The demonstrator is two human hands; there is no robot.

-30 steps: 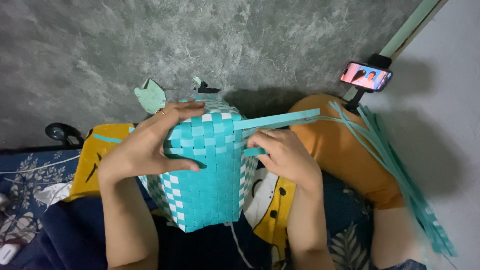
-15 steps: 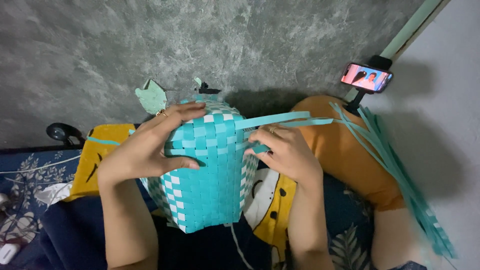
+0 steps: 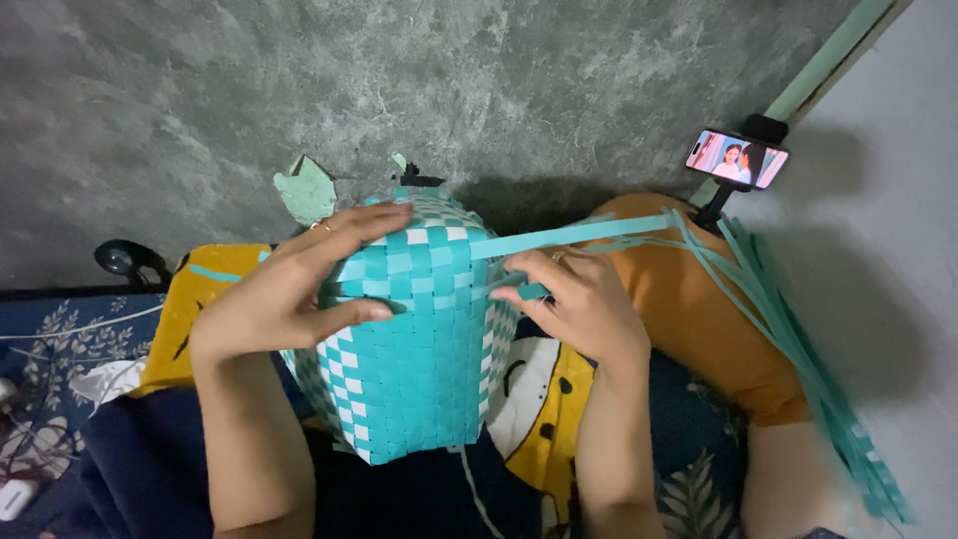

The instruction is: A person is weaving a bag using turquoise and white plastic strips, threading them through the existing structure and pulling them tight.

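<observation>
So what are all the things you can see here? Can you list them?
woven basket: one, teal and white checks, middle, on the lap
loose strip: one, teal, running right from the basket's top edge
bundle of strips: many, teal, lying along the right side
phone on a stand: one, black, screen lit, upper right by the wall
cushion: one, yellow with black marks, left behind the basket
orange cloth: one, over the knee at right
blue leafy fabric: one, far left
floor: grey, mottled, top of the view
left hand: one, spread over the basket's top left
right hand: one, at the basket's right edge, fingers on the strip
</observation>
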